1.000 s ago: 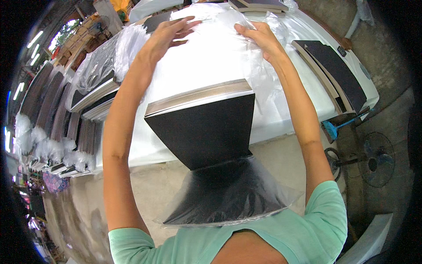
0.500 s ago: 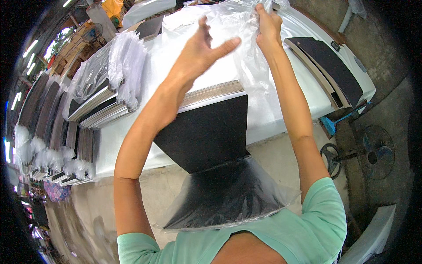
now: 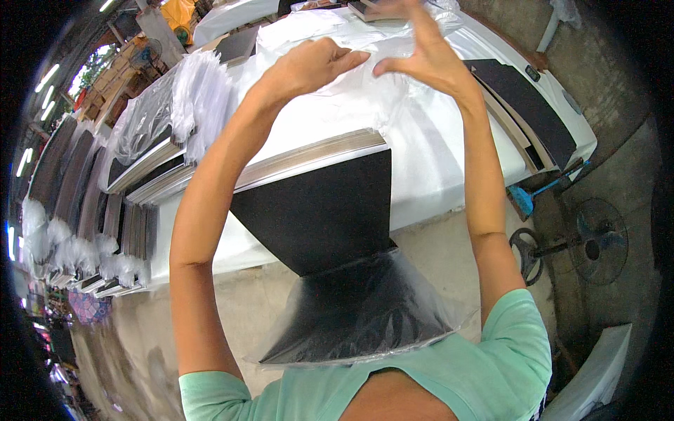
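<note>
Above the white-covered table [image 3: 435, 179], my left hand [image 3: 309, 67] is closed, thumb and fingers pinched at the edge of a thin clear plastic bag [image 3: 393, 88]. My right hand [image 3: 432, 59] faces it, open, thumb stretched toward the left hand; its raised fingers are smeared by motion. The plastic lies crumpled between and below both hands. Nearer to me, a stack of flat black panels [image 3: 323, 210] with pale, layered edges sits at the table's front edge. Its front black face slopes down toward me. Below that, a black piece inside clear plastic [image 3: 361, 309] reaches to my shirt.
At left stand bagged stacks of panels [image 3: 151, 165] and several dark wrapped bundles [image 3: 84, 189]. Curved black boards [image 3: 530, 105] lie on the table's right side. A fan [image 3: 597, 242] and a blue-headed brush [image 3: 521, 201] are at the right, off the table.
My right hand has let go of the plastic and opened. My left hand has moved slightly left and closed from a spread position. The plastic has dropped lower onto the table.
</note>
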Tool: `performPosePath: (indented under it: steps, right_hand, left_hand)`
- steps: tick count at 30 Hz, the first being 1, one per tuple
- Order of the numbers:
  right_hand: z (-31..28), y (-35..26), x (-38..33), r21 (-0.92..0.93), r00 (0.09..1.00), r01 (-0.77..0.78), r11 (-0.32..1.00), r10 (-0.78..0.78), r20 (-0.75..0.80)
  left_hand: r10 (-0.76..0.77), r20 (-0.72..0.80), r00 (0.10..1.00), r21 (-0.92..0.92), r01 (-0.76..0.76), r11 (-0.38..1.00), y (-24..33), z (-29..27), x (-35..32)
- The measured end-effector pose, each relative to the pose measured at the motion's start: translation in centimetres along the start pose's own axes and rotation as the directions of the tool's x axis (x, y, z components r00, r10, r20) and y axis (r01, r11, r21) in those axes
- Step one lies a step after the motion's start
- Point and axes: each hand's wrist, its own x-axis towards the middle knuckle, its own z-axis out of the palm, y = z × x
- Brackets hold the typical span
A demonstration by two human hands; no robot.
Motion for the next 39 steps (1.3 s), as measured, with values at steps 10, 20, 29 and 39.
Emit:
performPosePath:
  steps: [10, 20, 29, 39]
  right_hand:
    - [2.8, -0.3, -1.0, 0.62, 0.784, -0.541, 0.569, 0.608, 0.126]
    - [4.3, 2.3, -2.3, 0.526, 0.668, -0.608, 0.595, 0.741, -0.066]
    - [4.2, 3.0, -3.8, 0.645, 0.441, -0.502, 0.576, 0.812, -0.382]
    - [0.7, 6.3, -4.1, 0.608, 0.501, -0.551, 0.572, 0.809, -0.307]
  left_hand:
    - [0.114, 0.034, 0.993, -0.589, -0.073, 0.805, -4.3, 2.7, -1.3]
    - [0.073, -0.032, 0.997, -0.897, -0.061, 0.438, -1.7, 4.2, -0.6]
    - [0.097, -0.034, 0.995, -0.998, -0.04, 0.058, -0.8, 3.3, 0.7]
    - [0.089, 0.225, 0.97, -0.833, 0.144, 0.534, 1.9, 3.5, -0.4]
